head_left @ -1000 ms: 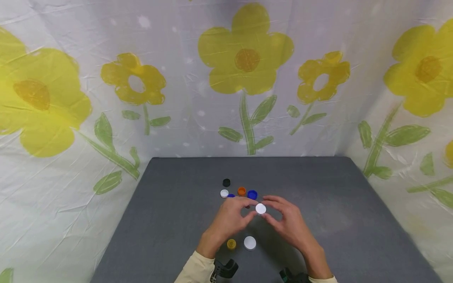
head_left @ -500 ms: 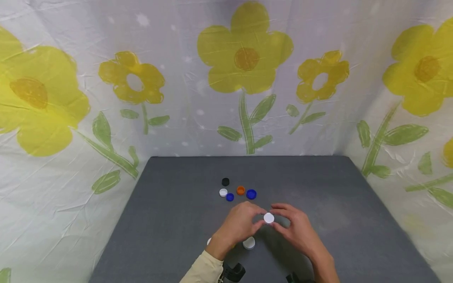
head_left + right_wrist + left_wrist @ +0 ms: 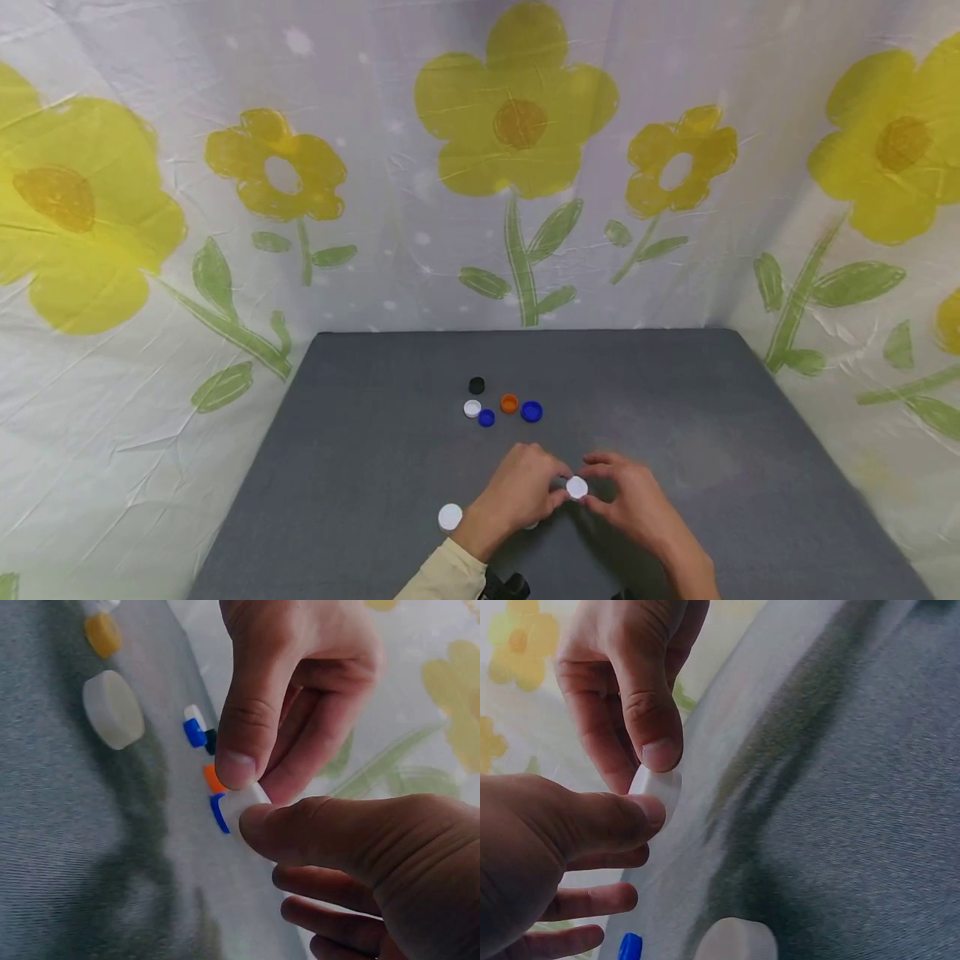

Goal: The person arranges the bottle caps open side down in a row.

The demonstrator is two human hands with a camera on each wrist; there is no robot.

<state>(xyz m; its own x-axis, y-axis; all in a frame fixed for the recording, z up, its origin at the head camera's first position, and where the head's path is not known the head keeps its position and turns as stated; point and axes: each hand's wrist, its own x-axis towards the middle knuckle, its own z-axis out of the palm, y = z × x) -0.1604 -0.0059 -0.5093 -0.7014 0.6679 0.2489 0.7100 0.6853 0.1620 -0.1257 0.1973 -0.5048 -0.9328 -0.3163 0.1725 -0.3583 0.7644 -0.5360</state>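
Between both hands, above the grey table, is a white bottle cap (image 3: 577, 487) with its flat top facing up. My left hand (image 3: 521, 492) pinches its left edge with thumb and fingers. On the opposite edge my right hand (image 3: 633, 504) pinches it the same way. Both thumbs press the near side of the white cap (image 3: 238, 804) in the right wrist view. Below the hands lies a larger white cap (image 3: 116, 709), mostly hidden by the left hand in the head view. Left of my left wrist lies another white cap (image 3: 450, 517).
Farther back on the table (image 3: 360, 450) lie a black cap (image 3: 477, 385), a small white cap (image 3: 472, 408), a small blue cap (image 3: 487, 417), an orange cap (image 3: 509, 403) and a larger blue cap (image 3: 532, 411). A yellow cap (image 3: 103, 634) shows in the right wrist view. Flowered cloth (image 3: 390, 167) hangs around the table.
Both hands have moved right and nearer with the white cap between them. The white cap by my left wrist has come into view, while my left hand now hides the yellow cap.
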